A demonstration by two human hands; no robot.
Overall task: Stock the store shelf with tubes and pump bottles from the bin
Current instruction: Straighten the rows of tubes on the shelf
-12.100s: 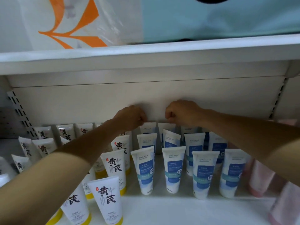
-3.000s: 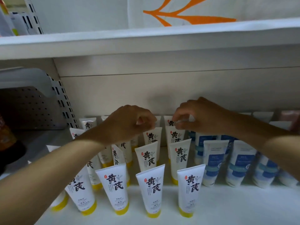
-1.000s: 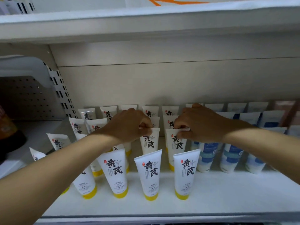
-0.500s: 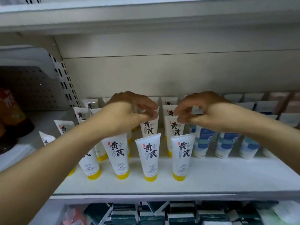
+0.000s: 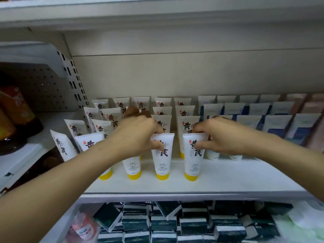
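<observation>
White tubes with yellow caps and black characters stand cap-down in rows on the white shelf (image 5: 236,179). My left hand (image 5: 136,135) pinches the top of a front-row tube (image 5: 162,163). My right hand (image 5: 219,135) pinches the top of the neighbouring front-row tube (image 5: 192,163) to its right. Both tubes stand upright on the shelf. Behind them more yellow-capped tubes (image 5: 184,113) fill the rows to the back wall. Blue-and-white tubes (image 5: 254,116) stand in rows to the right, partly hidden by my right forearm.
Pinkish tubes (image 5: 313,109) stand at the far right. A shelf board (image 5: 157,13) hangs overhead. Orange packs (image 5: 14,106) sit in the left bay behind a perforated divider (image 5: 73,79). Dark boxes (image 5: 175,223) fill the lower shelf.
Both hands have come forward from the second row to the front row and now pinch the tops of two front tubes. The view has tilted down, showing more of the lower shelf.
</observation>
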